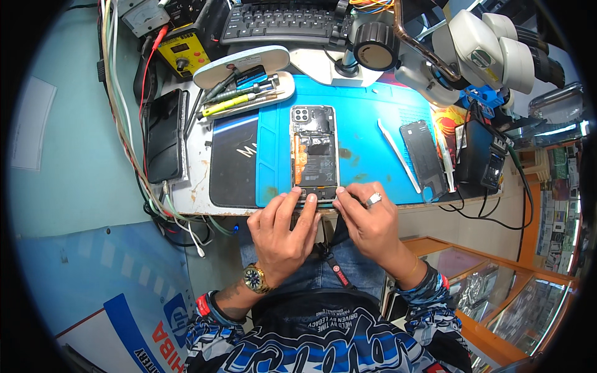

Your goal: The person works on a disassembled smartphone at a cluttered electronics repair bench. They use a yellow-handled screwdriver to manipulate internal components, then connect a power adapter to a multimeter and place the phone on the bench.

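Note:
A smartphone (336, 149) with its back off lies upright on the blue mat, its lower end towards me. Inside it, a black battery (320, 169) and an orange flex strip (303, 158) show. My left hand (283, 227) has its fingertips on the phone's lower left edge, the fingers bent over it. At the lower right corner, my right hand (371, 221) pinches with thumb and forefinger; a ring is on one finger. What lies under the fingertips is hidden. To the right of the phone lie a slim white tool (398, 154) and a dark phone back panel (425, 156).
The blue mat (367, 124) covers the bench. An opened case (277, 93) of screwdrivers stands at the back left, near a yellow bench unit (185, 56). A microscope (479, 50) overhangs the back right. Cables (124, 130) hang on the left; a syringe (446, 152) lies right.

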The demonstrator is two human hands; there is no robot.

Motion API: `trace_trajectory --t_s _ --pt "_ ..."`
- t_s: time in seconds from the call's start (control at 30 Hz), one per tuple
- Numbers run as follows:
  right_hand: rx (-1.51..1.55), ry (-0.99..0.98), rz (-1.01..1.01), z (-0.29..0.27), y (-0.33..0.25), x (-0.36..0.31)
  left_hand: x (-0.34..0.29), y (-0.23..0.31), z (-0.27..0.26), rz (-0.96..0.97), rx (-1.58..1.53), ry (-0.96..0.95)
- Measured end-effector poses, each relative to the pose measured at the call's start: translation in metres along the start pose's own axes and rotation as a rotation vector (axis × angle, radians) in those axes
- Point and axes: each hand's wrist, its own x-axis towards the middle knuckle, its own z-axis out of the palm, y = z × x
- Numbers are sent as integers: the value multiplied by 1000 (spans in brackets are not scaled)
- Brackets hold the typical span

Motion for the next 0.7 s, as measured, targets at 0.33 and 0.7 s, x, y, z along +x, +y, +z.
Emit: trace_trajectory --t_s 0.33,0.7 --pt "-268 -125 -280 -5 3 0 -3 5 1 -1 44 3" --pt "-183 -150 -231 -8 1 7 -22 31 8 -172 61 -32"
